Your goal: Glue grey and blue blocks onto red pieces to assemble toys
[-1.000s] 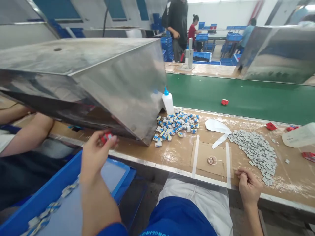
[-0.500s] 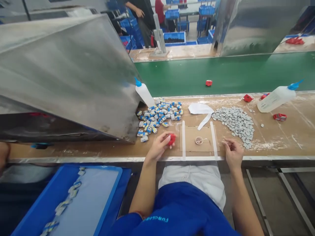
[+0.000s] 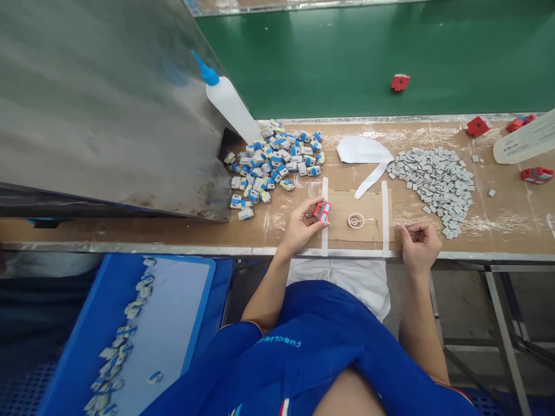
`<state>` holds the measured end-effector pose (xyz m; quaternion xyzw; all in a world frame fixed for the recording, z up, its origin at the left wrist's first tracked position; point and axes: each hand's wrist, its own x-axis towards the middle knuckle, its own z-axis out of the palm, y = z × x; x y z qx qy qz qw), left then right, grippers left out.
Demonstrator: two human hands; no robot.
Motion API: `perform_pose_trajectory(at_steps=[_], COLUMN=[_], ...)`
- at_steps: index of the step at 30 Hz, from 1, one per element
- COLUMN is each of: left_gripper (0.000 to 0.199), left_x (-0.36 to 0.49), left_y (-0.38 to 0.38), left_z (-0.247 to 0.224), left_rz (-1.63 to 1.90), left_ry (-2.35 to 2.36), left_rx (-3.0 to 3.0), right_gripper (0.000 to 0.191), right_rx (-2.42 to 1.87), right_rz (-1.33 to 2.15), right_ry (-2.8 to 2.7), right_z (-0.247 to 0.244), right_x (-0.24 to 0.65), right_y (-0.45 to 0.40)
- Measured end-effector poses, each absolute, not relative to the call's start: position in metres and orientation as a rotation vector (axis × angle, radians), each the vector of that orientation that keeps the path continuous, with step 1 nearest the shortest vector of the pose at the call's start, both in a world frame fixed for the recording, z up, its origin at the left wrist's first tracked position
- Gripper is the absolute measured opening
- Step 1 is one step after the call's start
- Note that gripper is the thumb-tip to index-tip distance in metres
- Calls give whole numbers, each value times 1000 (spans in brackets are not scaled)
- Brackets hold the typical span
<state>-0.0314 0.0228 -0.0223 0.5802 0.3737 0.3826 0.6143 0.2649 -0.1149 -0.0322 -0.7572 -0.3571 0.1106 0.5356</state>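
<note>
Between the thumb and fingers of my left hand (image 3: 302,226) is a small red toy car body (image 3: 322,211), held over the left edge of a cardboard pad (image 3: 342,199). My right hand (image 3: 420,245) is closed in a pinch at the pad's right; whatever is in its fingertips, if anything, is too small to make out. On the pad lies a small round dish (image 3: 356,221) with a thin stick across it. A pile of small grey square pieces (image 3: 442,179) lies beyond my right hand. Past my left hand is a heap of white, blue and yellow blocks (image 3: 273,162).
A white bottle with a blue nozzle (image 3: 232,104) leans by a metal housing (image 3: 108,104) at left. Another bottle (image 3: 526,138) stands at right near red pieces (image 3: 478,126). A red piece (image 3: 400,82) sits on the green belt (image 3: 321,63). A blue bin (image 3: 208,289) is at lower left.
The view has tilted downward. My left hand has moved toward the pad and turned the red toy car body, so its windowed face shows. My right hand keeps its pinch beside the pad.
</note>
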Motion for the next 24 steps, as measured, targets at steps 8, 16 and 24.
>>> perform_pose_trajectory(at_steps=[8,16,24], left_gripper=[67,49,47], left_x=[-27,-24,-24], left_y=[4,-20,-21], left_z=[-16,-9,-19], left_rz=[886,822,796], left_ry=[700,670,676], left_rx=[1316,1400,1350], right_gripper=[57,48,30], right_rx=[-1794,-1714,-1595], right_rz=[232,411,505], right_ry=[-912,-1107,-1223], right_z=[-17,1,16], right_x=[260,230,210], right_y=[-113,-100,-82])
